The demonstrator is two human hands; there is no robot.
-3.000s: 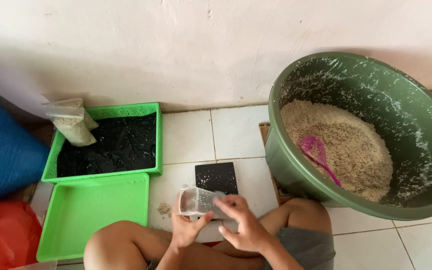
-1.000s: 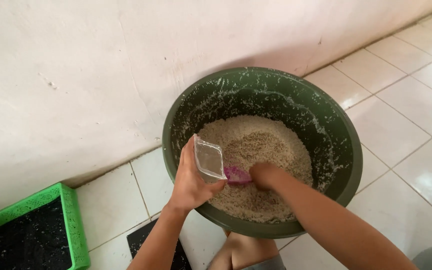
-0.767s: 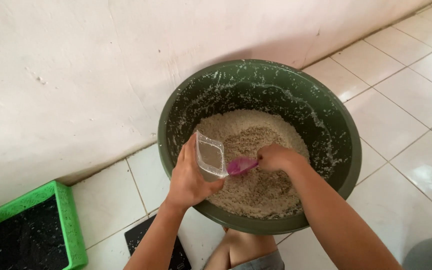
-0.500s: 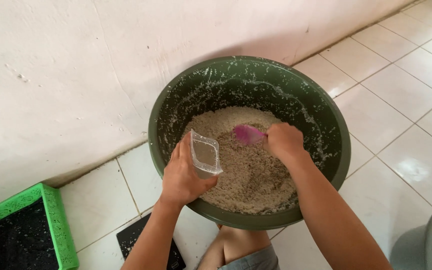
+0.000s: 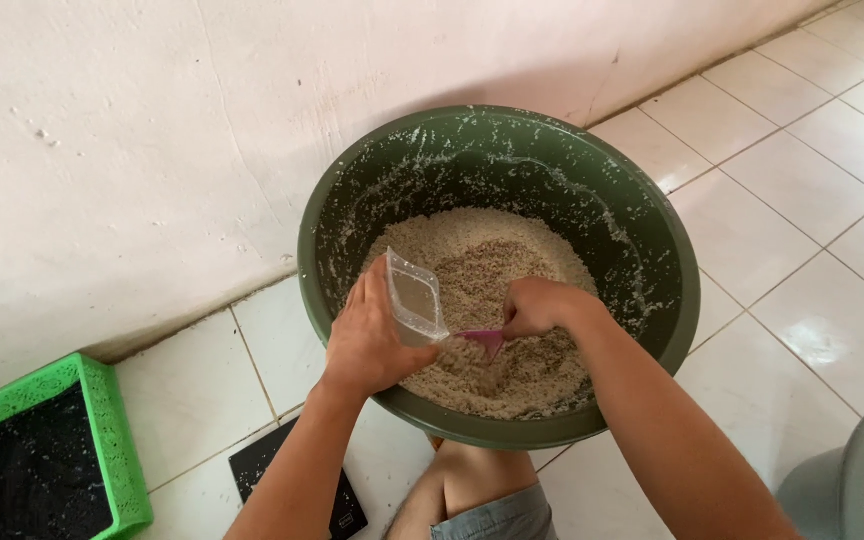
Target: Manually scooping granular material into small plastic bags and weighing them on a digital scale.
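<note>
Nearest, at 6 o'clock: a bare knee (image 5: 472, 485) above grey shorts (image 5: 497, 520), a flat black slab (image 5: 297, 490) on the tiles at 7 o'clock, half hidden by the left forearm. Above that, left hand (image 5: 372, 340), fingers clamped round a small clear plastic pouch (image 5: 417, 305), held upright over the near rim, mouth open toward 3 o'clock. Right hand (image 5: 542, 305), at 3 o'clock of the pouch, fingers closed on the handle of a pink scoop (image 5: 484, 340), its blade touching the pouch's lower edge. Beneath both, pale coarse grain (image 5: 492, 290) heaped in a big dark-green basin (image 5: 667, 270), crumbs stuck up the inner wall. Far out at 8 o'clock, a green tray (image 5: 102, 440) holding dark soil; at 4 o'clock, a grey bucket (image 5: 832, 480) edge. Beyond, at 12 o'clock, a whitish wall (image 5: 202, 120) meeting the tiled floor (image 5: 802, 130).
</note>
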